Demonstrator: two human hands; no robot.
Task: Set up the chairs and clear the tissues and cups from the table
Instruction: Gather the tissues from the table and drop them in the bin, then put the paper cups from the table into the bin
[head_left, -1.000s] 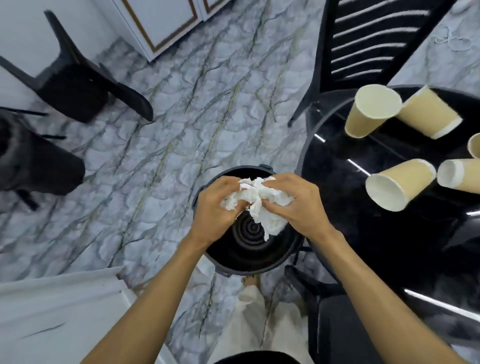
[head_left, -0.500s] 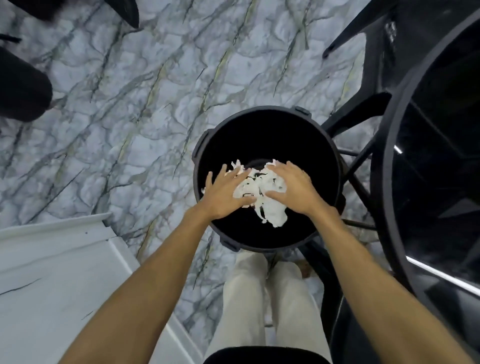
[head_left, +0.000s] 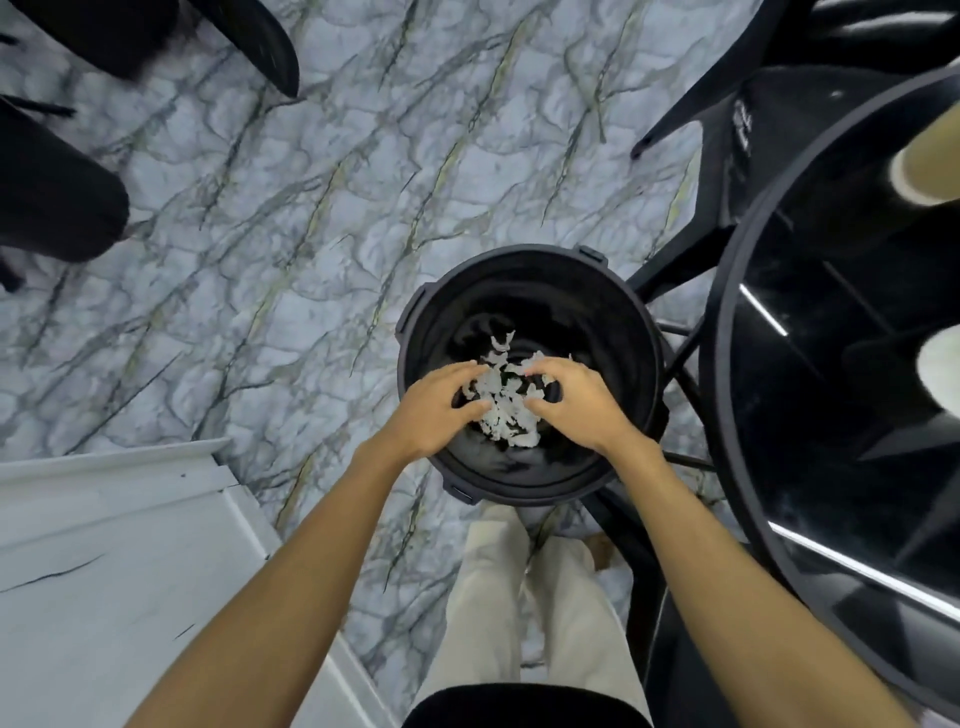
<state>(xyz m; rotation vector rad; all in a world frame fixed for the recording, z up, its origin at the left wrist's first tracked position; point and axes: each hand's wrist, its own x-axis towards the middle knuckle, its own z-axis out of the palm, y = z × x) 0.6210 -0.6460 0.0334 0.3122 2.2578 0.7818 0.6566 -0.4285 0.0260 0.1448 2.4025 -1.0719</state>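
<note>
Person stands over a black round bin on the marble floor, both bare arms reaching down into its mouth. Left hand and right hand are palm-down over the opening, fingers curled loosely inward, neither fist closed; between them sits a bunch of white torn tissue, lying in or just above the bin's inside. Fingertips of both hands touch the edges of the tissue, but can't tell if they pinch it or only rest on it, so grip is unclear on both sides. A few small tissue scraps show a bit farther in, against the dark wall of the bin. Round black glossy desk at the right edge, just beside the bin, with its frame legs passing behind the bin. Two paper cups on the desk, cut off by the frame edge: tan one lying on its side up top, a pale one lower down, blurred. Black chair at upper right next to the desk, another black chair at upper left, well apart from the bin. Dark rounded object at left edge, can't identify. White panelled surface lower left. Person's light trousers visible below the bin.
</note>
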